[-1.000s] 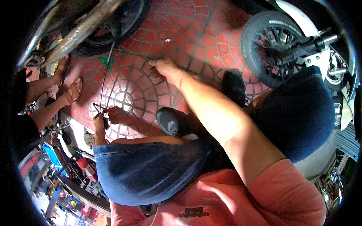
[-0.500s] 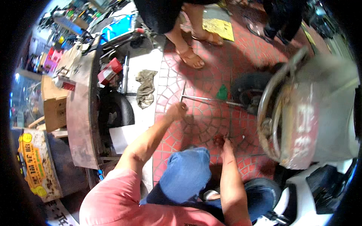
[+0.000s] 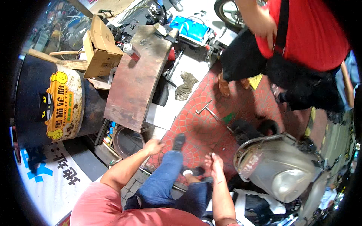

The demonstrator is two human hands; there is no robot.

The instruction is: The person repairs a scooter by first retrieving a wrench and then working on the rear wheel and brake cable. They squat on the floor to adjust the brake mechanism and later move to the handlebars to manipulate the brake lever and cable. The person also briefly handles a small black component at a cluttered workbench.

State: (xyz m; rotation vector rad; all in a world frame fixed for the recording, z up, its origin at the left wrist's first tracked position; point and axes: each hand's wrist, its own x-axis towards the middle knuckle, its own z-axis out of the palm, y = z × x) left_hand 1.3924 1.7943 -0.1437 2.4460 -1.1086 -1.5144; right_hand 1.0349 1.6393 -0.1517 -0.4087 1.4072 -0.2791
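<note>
My left hand [image 3: 154,146] hangs in front of my left thigh, its fingers loosely stretched, with nothing visible in it. Beside my right leg is my right hand [image 3: 214,162], its fingers half bent and apart, also holding nothing that I can see. Farther off, a metal T-handle wrench [image 3: 207,109] lies on the red patterned paving, away from both hands. Near its shaft is a flat green piece [image 3: 229,117]. A dark wheel [image 3: 244,130] stands close to the wrench's far end, by a worn silver vehicle body panel [image 3: 281,169].
On my left stand a brown-topped workbench [image 3: 134,83] with a spray can [image 3: 131,51], a cardboard box [image 3: 102,49] and a dark drum [image 3: 36,100]. A round basin [image 3: 128,141] sits below. A person in a red shirt [image 3: 313,34] stands ahead. A rag [image 3: 186,86] lies beside the paving.
I have risen from a crouch, and my legs are now straighter. My left hand has come away from the T-handle wrench, which lies on the ground. More of the other person shows.
</note>
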